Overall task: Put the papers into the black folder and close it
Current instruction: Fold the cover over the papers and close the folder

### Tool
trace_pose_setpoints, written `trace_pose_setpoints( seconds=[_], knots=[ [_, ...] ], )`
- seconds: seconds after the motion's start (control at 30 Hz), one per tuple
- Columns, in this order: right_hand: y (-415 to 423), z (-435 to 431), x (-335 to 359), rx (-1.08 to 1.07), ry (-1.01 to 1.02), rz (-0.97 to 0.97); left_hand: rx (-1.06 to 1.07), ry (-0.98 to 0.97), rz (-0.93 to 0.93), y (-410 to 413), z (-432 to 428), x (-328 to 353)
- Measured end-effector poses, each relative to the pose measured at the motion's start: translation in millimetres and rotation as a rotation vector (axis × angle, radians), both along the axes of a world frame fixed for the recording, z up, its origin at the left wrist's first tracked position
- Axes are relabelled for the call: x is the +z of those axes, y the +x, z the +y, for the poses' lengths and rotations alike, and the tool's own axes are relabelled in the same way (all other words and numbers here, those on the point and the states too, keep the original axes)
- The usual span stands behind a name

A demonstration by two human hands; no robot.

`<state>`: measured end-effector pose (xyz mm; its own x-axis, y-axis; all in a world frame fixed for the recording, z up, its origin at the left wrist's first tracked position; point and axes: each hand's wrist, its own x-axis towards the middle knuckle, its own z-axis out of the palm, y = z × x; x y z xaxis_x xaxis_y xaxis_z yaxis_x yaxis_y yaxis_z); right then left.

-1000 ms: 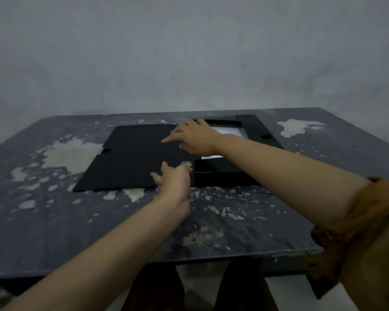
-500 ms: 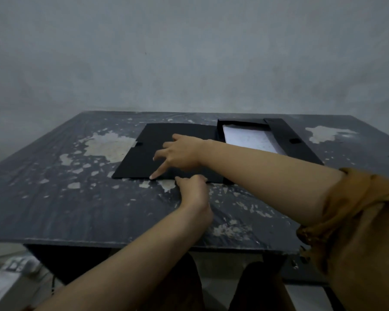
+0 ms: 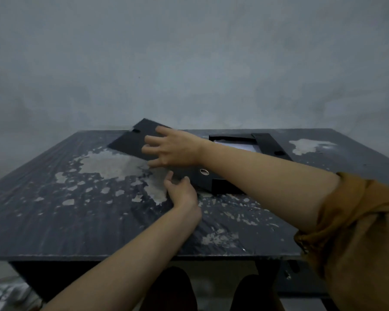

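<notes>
Your right hand [image 3: 174, 151] reaches across the black folder [image 3: 225, 185], fingers spread wide, fingertips under and against the folder's stiff, flat cover [image 3: 130, 142]. The cover is tilted up off the surface [image 3: 76, 209], its far corner raised against the grey wall [image 3: 189, 63]; whether your thumb pinches it from behind I cannot tell. A small slot-shaped cutout [image 3: 135, 131] shows near that raised edge. The cover looks matte and rigid, like thick card or plastic board.

Your left hand [image 3: 181, 191] lies low at the folder's near edge, fingers loosely curled and partly open, touching the spine just beside a round metal-rimmed hole [image 3: 204, 171]. It grips nothing that I can make out.

The folder's boxy base lies open toward the far right of the surface, with thin black walls and a long flap [image 3: 271, 145] bearing a second slot. Inside it you can see the papers [image 3: 236, 146], a flat white stack, partly hidden behind your right forearm.

The surface is dark and worn, its coating flaked away in pale, irregular patches. A mustard-brown sleeve [image 3: 355, 232], soft and bunched, is rolled above your right elbow.
</notes>
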<state>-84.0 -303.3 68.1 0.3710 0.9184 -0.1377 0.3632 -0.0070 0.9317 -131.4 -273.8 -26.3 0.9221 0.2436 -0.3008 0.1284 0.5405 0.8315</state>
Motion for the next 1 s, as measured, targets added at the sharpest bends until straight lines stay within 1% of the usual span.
trace_pose_setpoints(
  seconds=[0.1, 0.23, 0.37, 0.53, 0.6, 0.67, 0.77, 0.9, 1.0],
  knots=[
    [-4, -16, 10, -0.008, 0.047, -0.081, 0.006, 0.169, -0.039, -1, -6, 7],
    [-19, -51, 26, -0.052, 0.160, -0.151, -0.038, 0.345, -0.188, -1, -18, 10],
    [-34, -87, 30, -0.119, 0.231, -0.128, -0.100, 0.523, -0.302, 3, -25, 7],
    [-45, -137, 21, -0.189, 0.419, -0.081, -0.188, 0.723, -0.440, 9, -32, -6],
    [-49, -156, 12, -0.279, 0.508, -0.070, -0.216, 0.820, -0.501, 10, -34, -10],
    [-50, -174, -1, -0.390, 0.547, -0.073, -0.227, 0.960, -0.567, 11, -37, -13],
    [-55, -195, -26, -0.543, 0.636, 0.067, -0.236, 1.167, -0.677, 12, -41, -15],
    [-62, -214, -61, -0.634, 0.848, 0.189, -0.273, 1.375, -0.790, 12, -42, -17],
    [-65, -226, -83, -0.655, 0.937, 0.248, -0.293, 1.517, -0.832, 14, -43, -20]
  ],
)
